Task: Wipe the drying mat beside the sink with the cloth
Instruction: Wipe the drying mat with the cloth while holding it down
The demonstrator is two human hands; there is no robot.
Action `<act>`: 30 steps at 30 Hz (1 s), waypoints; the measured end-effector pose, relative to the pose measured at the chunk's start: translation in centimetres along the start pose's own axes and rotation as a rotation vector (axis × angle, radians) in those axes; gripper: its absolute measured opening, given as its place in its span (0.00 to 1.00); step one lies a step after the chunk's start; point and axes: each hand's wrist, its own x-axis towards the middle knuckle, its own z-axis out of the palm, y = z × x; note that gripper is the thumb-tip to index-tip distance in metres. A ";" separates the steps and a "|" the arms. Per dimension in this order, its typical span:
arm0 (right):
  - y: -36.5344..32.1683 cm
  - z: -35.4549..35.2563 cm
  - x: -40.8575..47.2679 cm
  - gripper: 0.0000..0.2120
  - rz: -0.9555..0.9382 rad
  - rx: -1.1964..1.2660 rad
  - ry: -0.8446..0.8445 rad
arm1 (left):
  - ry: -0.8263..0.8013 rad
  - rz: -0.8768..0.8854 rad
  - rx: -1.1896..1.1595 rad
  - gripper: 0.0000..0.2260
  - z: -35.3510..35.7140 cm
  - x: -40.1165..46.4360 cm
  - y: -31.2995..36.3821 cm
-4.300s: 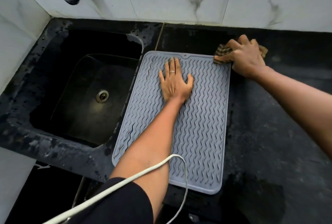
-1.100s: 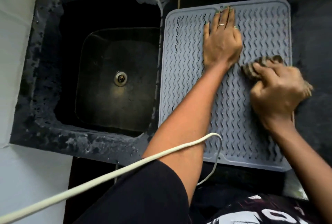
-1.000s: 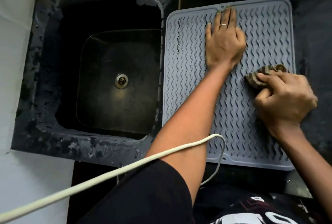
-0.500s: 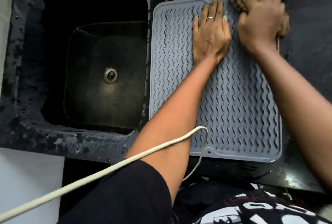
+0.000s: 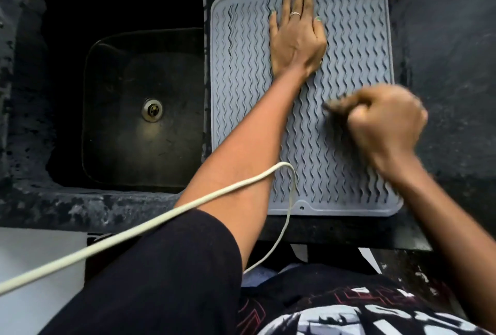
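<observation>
at far left of the frame sits the black sink [image 5: 126, 87], basin bare w/ a steel drain [image 5: 152, 110] at its centre. a white cable [image 5: 150, 216] runs from lower left up across the left forearm and loops over the mat's near edge. just right of the sink, edge nearly touching the sink rim, lies the grey drying mat [image 5: 241, 93] on the dark counter [image 5: 451, 52]; its long axis runs top to bottom of the frame, wavy ridges going the same way.

left hand [image 5: 296, 36] lies flat on the mat's upper middle, fingers straight and together, tips at the top edge, ring on one finger; it grips nothing, prob just pinning the mat down.

further right, the right hand [image 5: 386, 122] is a blurred fist at mid height on the mat's right half, curled round the cloth [image 5: 335, 105], only a dark smear of it showing at the knuckles' left. it's the nearer hand to the unwiped-looking lower strip; the stroke prob goes along the ridges, toward the frame's bottom. can't tell how clean the mat is.
</observation>
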 end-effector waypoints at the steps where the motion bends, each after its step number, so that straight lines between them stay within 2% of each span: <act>1: -0.6 -0.4 2.0 0.15 0.070 0.082 0.046 | -0.020 0.020 0.024 0.27 -0.2 -0.1 0.0; 3: -1.4 -0.5 6.5 0.16 0.101 0.154 0.158 | -0.059 0.112 0.089 0.27 -0.7 -0.5 -0.3; 4: -1.7 -0.1 8.9 0.19 0.071 0.117 0.163 | -0.079 0.180 0.120 0.27 -0.8 -1.0 -0.6; 6: -1.9 1.3 12.4 0.23 -0.004 -0.055 0.023 | -0.122 0.284 0.142 0.26 -0.8 -3.0 -1.5; 8: -1.5 3.1 13.8 0.27 -0.047 -0.184 -0.168 | -0.130 0.306 0.129 0.25 -0.5 -5.1 -2.2; 9: -1.3 3.7 13.7 0.28 -0.065 -0.217 -0.202 | -0.127 0.302 0.121 0.25 -0.5 -5.7 -2.6; 12: -0.5 4.3 10.4 0.28 -0.128 -0.241 -0.112 | -0.123 0.270 0.127 0.26 -0.6 -5.8 -2.8; 16: 1.1 3.6 1.4 0.25 -0.162 -0.196 0.012 | -0.147 0.266 0.125 0.26 -0.7 -5.8 -2.4; 21: 2.7 1.2 -8.7 0.19 -0.199 -0.247 0.033 | -0.149 0.256 0.137 0.26 -1.2 -6.1 -2.2; 24: 2.2 -0.3 -7.1 0.11 -0.170 -0.162 -0.017 | -0.175 0.244 0.139 0.26 -1.4 -6.8 -1.9; 27: 0.6 -1.4 -1.6 0.15 -0.003 0.147 0.074 | -0.179 0.252 0.133 0.26 -1.5 -8.8 -2.1; 29: -0.1 -0.6 2.5 0.17 -0.031 0.125 0.115 | -0.161 0.262 0.132 0.25 -1.4 -10.5 -2.6; 30: -0.3 0.1 4.0 0.20 -0.058 0.041 0.067 | -0.154 0.261 0.126 0.25 -1.3 -11.3 -2.8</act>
